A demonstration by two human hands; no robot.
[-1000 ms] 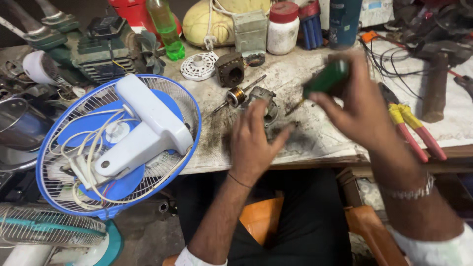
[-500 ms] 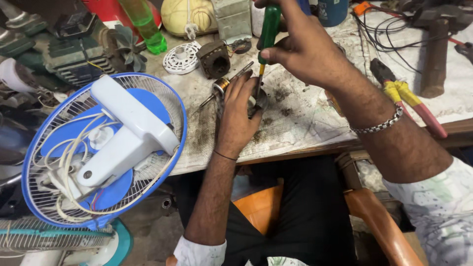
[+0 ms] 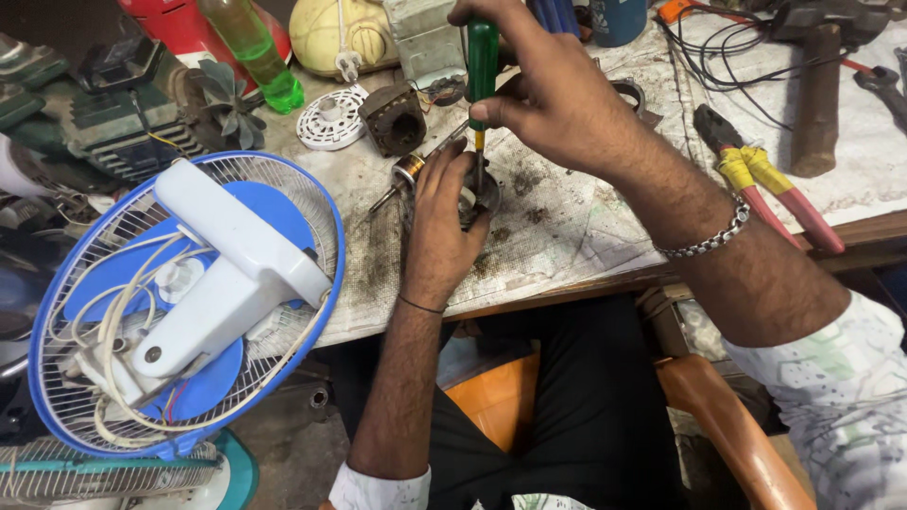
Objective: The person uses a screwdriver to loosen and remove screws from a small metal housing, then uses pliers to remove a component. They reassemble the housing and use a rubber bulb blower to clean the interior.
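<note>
Taking the small motor (image 3: pixel 463 194) on the workbench (image 3: pixel 567 236) as the landmark, I go from the near side to the far side.

Nearest to the person, at the left of the motor and hanging over the bench edge, lies a fan (image 3: pixel 184 302) with a blue wire guard, blue blades and a white housing, with loose white wires on it.

The left hand (image 3: pixel 442 227) comes to the motor from the near side and is closed around its body, holding it down on the paper-covered bench. A copper-coloured part with a thin shaft (image 3: pixel 402 179) sticks out at the left of the hand.

Directly above the motor, the right hand (image 3: pixel 548 99) is closed around the green handle of a screwdriver (image 3: pixel 482 71). The tool stands almost upright, and its tip goes down into the top of the motor, beside the fingers of the left hand.

I judge the step in hand to be work on a screw or a fitting in the motor top; whether it is loosened or tightened I cannot tell. The next move calls for the tip to stay seated, with straight downward pressure, while the left hand keeps the motor from turning.

At the right of the motor lie pliers (image 3: pixel 765 189) with red and yellow handles. Beyond the motor stand a dark square part (image 3: pixel 392 118), a white round grille piece (image 3: pixel 331 118) and a green bottle (image 3: pixel 250 47).
</note>
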